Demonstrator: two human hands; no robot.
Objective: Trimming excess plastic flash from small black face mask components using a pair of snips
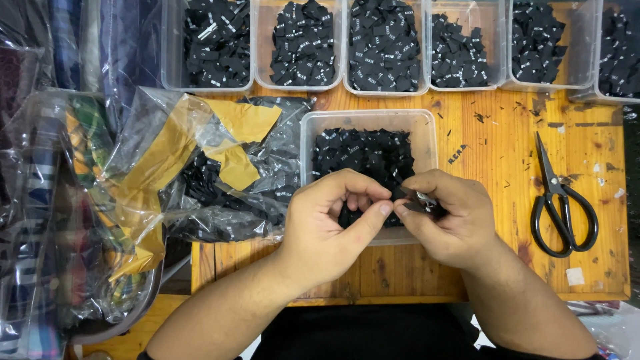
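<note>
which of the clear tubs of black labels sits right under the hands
The lone clear tub in the near row, directly beneath both hands. The other tubs stand in a line along the table's far edge, away from the hands.

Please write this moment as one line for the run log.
left hand: pinching small black label | right hand: holding labels | below: clear tub of labels | scissors: untouched, on table

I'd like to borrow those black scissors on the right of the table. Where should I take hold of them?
Take the scissors by the two looped handles, which lie at the near end, towards the person. The closed blades point away, towards the tubs, so coming from the near side keeps your fingers off the tips. They lie flat on bare wooden table, apart from both hands.
</note>
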